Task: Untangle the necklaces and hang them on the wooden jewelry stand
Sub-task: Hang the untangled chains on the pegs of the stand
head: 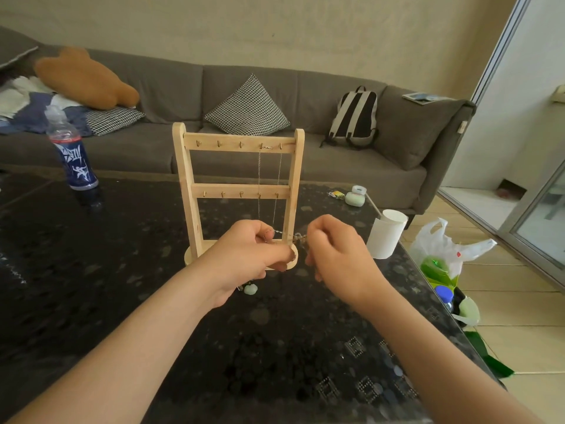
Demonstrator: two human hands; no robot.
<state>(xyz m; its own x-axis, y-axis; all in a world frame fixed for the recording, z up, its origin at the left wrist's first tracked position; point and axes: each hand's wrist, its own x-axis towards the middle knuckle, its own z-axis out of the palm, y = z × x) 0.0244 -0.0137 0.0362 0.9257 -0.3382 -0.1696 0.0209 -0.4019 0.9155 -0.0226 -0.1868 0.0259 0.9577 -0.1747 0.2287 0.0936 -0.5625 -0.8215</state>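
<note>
A wooden jewelry stand (238,142) with two hook rails stands upright on the dark table (122,270). One thin silver necklace (259,179) hangs from hooks at the right end of the top rail. In front of the stand's base, my left hand (247,252) and my right hand (333,249) each pinch an end of a short twisted stretch of chain (289,235) held between them. A pale green pendant (250,289) dangles below my left hand.
A blue drink bottle (73,154) stands at the table's back left. A white paper cup (386,237) sits near the right edge, small items (354,197) behind it. A grey sofa with cushions and a backpack (354,117) lies beyond. A plastic bag (443,255) is on the floor.
</note>
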